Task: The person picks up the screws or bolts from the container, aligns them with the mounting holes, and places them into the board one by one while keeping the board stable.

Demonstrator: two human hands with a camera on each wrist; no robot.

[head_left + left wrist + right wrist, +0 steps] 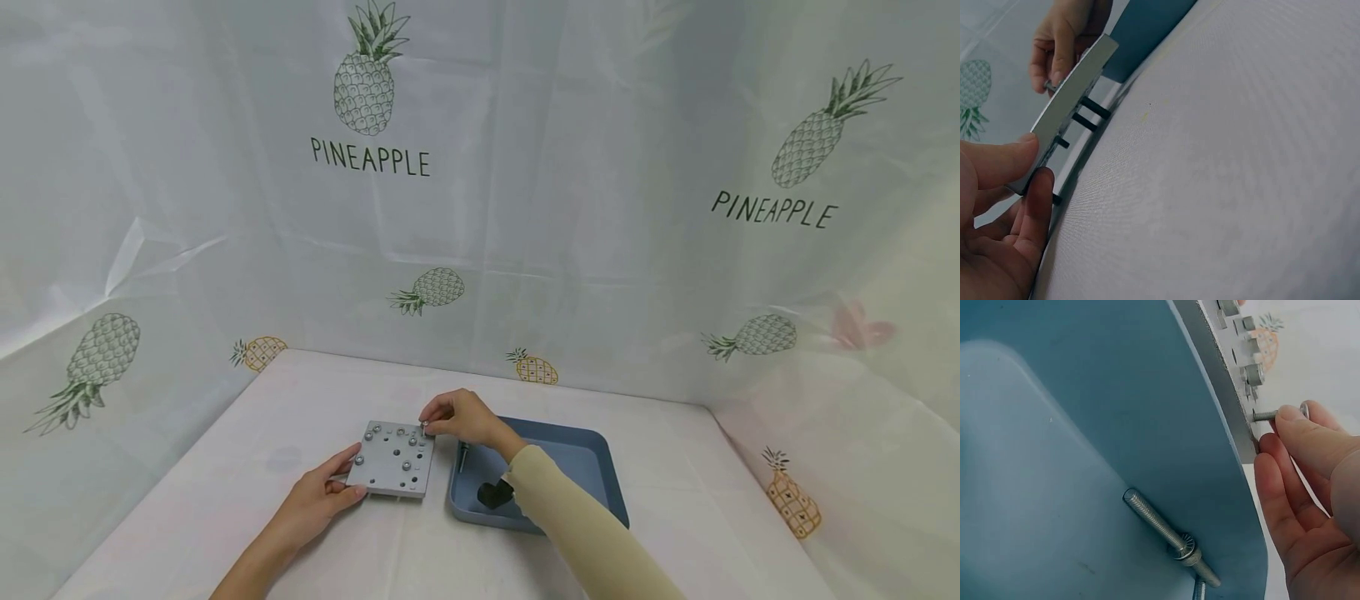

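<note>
left hand (318, 498) grips the metal plate (384, 477) by its near left corner, right hand (467, 417) pinches a bolt (1264, 415) at the far right one

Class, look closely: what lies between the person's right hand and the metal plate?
A screw, pinched by the right hand; the right wrist view shows its threaded shank extending from that grip toward the metal plate.
</note>
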